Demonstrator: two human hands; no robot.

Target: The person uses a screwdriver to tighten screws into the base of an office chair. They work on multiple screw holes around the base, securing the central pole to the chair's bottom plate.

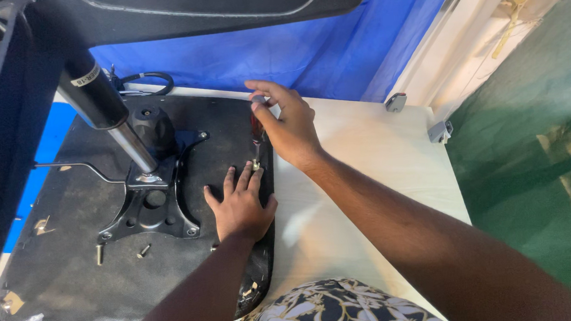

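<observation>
Looking down through the head camera, I see an upturned office chair seat (71, 262) lying underside-up on a pale table (380, 167), its black fabric-covered bottom facing me. My left hand (240, 207) lies flat on the seat near its right edge, fingers spread and pressing down, gripping nothing. My right hand (287, 123) is just beyond it, fingers curled around the handle of a screwdriver (256, 119) held upright, its reddish shaft pointing down to a small bolt (255, 164) that stands at the seat's right edge, right beside my left fingertips. A black metal mounting plate (151, 207) is fixed toward the middle of the seat, with a gas-lift cylinder (104, 103) rising from it and a round black knob (152, 123) beside the cylinder. Two loose screws (121, 252) lie on the seat near the plate's front edge. A blue sheet (278, 54) hangs behind the table, and green sheeting (532, 143) covers the floor to the right.
</observation>
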